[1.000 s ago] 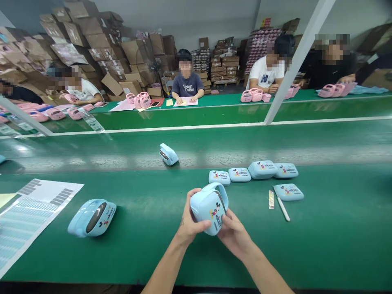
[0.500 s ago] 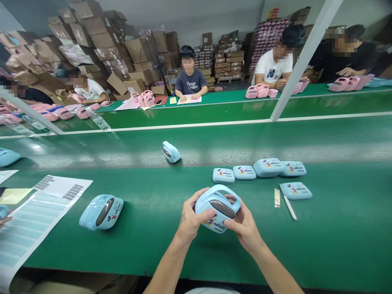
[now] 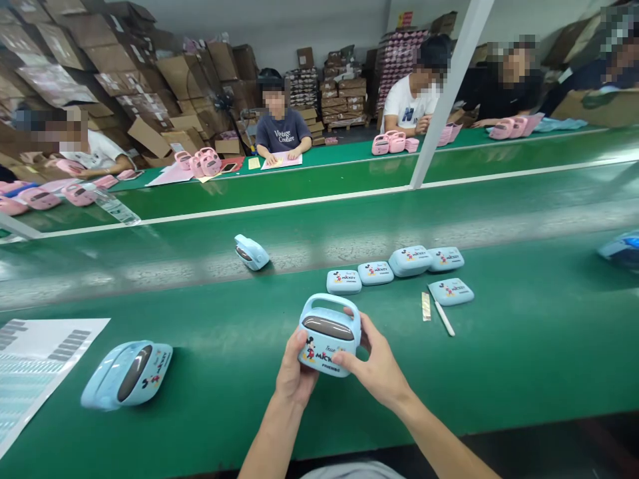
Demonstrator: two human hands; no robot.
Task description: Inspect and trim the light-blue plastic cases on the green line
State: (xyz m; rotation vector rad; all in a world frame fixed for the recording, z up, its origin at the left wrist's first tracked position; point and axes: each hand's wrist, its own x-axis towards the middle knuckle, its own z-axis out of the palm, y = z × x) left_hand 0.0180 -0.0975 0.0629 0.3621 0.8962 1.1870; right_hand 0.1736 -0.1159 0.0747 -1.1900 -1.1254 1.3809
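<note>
Between my two hands, above the green table, is a light-blue plastic case with a carry handle, a dark glossy oval window and a printed Mickey picture. My left hand grips its left side and underside. On the right side, my right hand holds it with the thumb over the printed front. The handle points up and the printed face is towards me. Another blue handled case rests on the table to the left. Several flat blue printed covers lie in a row beyond my hands.
A single blue cover lies at the right beside a white pen-like tool and a strip of yellowish stickers. Printed sheets cover the left side. Further back is another blue case. People sit across with pink cases.
The case has turned in my hands, from tilted to nearly upright with its printed front facing me. My left thumb has shifted to its left edge. The view has swung to the right.
</note>
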